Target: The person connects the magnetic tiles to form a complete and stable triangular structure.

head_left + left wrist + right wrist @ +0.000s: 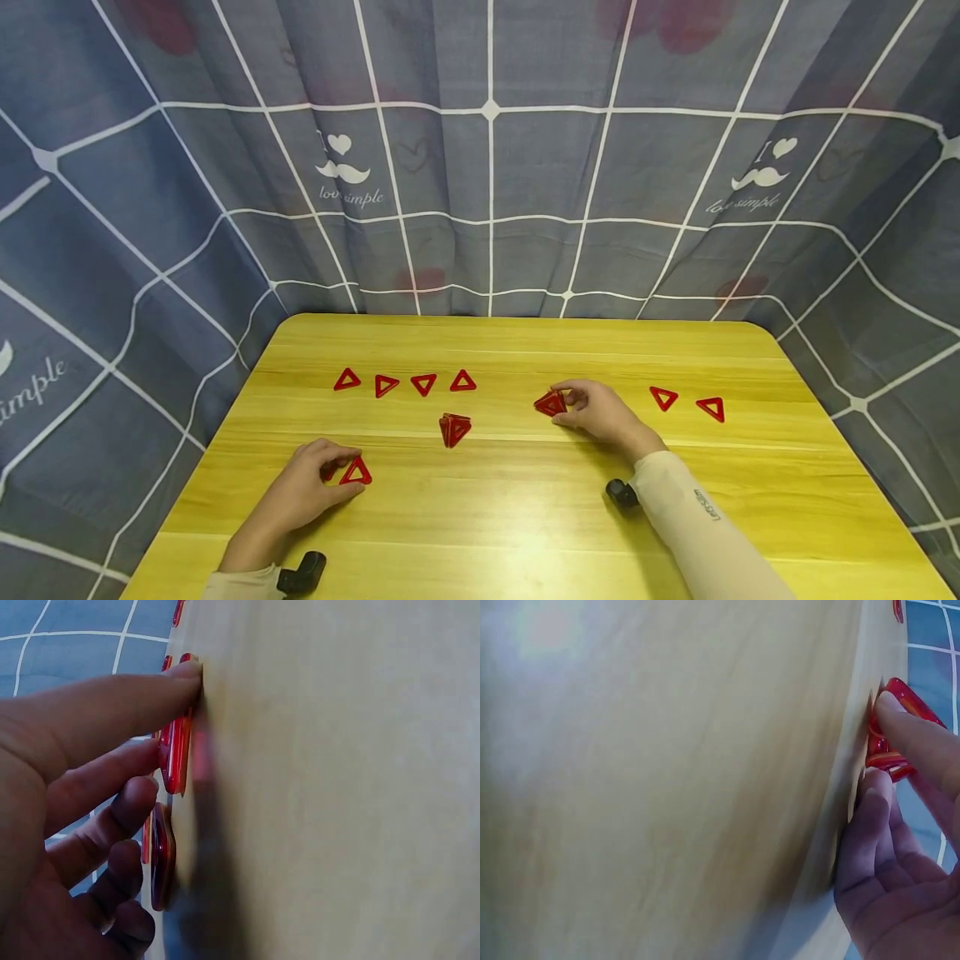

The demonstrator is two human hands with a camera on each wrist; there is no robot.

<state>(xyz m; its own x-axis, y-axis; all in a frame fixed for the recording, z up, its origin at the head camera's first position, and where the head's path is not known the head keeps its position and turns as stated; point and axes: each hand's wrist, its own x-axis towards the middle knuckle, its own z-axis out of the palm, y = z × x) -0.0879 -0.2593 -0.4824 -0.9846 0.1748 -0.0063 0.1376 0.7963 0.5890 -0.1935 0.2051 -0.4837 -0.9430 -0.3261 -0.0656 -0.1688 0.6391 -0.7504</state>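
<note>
My left hand is low on the left, its thumb and index finger pinching an open red plastic triangle at the tabletop. The same red triangle shows edge-on in the left wrist view. A bit of red also shows beneath those fingers; its shape is hard to make out. Right of centre, my right hand grips a red piece built of joined triangles between thumb and fingers. In the right wrist view, fingers partly cover this red built piece. Between the hands stands a red triangular pyramid.
Several loose red triangles lie in a row at the back left. Two more, a tilted triangle and its neighbour, lie right of my right hand. A grid-patterned curtain hangs behind the yellow wooden table.
</note>
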